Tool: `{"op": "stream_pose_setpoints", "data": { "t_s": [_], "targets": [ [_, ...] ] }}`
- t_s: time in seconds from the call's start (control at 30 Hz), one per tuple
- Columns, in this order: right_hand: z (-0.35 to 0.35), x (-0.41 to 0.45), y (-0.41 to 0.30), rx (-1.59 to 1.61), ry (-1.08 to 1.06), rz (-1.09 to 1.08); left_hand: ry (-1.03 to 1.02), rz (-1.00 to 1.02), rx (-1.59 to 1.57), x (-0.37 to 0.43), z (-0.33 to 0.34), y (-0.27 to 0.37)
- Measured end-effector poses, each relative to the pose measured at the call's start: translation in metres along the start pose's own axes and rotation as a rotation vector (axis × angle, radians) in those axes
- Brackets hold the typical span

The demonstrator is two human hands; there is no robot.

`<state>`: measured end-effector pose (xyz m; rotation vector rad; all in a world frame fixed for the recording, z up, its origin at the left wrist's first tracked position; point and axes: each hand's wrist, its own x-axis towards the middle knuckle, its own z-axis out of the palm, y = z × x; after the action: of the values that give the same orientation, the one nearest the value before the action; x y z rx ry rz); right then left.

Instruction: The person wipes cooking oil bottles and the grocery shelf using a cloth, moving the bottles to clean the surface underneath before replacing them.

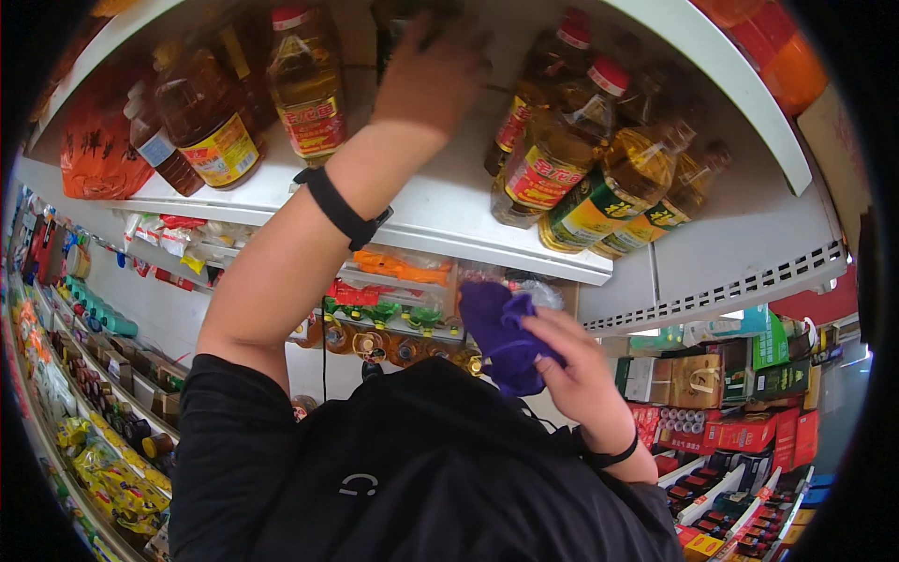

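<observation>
My left hand, blurred, is raised over the white shelf. Its fingers overlap a dark object at the back; whether they grip it is hidden. A purple cloth is pinched and bunched in my right hand, in front of my chest and below the shelf edge. Left of my raised arm stands a red-capped cooking oil bottle. On the other side another red-capped oil bottle stands beside an oil bottle with a green label.
A large dark oil bottle and an orange plastic bag occupy the shelf's left end. Overhead curves the edge of an upper shelf. Lower shelves hold bottles. Packed store shelves and red boxes flank me.
</observation>
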<state>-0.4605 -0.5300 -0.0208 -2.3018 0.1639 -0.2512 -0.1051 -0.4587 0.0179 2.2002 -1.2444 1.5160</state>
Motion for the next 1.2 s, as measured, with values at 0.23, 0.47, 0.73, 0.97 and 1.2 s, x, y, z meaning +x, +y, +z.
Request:
{"op": "stream_pose_setpoints", "data": {
  "t_s": [0.23,0.47,0.73,0.97,1.2],
  "targets": [
    [0.011,0.085,-0.057,-0.329,0.275,-0.282,-0.549,0.331,0.228,-0.025,0.008,-0.011],
    [0.058,0.16,-0.045,-0.65,0.247,-0.201,-0.733,0.244,0.152,-0.024,-0.006,-0.027],
    [0.073,0.234,-0.029,-0.814,-0.206,0.114,-0.094,0.13,-0.577,-0.101,-0.088,-0.058],
    [0.07,0.338,-0.019,-0.906,-0.186,0.257,0.126,0.159,-1.171,-0.233,-0.128,-0.063],
    [0.072,0.312,-0.023,-0.988,-0.268,0.344,-0.001,-0.039,-1.218,-0.288,-0.116,-0.093]
  ]
}}
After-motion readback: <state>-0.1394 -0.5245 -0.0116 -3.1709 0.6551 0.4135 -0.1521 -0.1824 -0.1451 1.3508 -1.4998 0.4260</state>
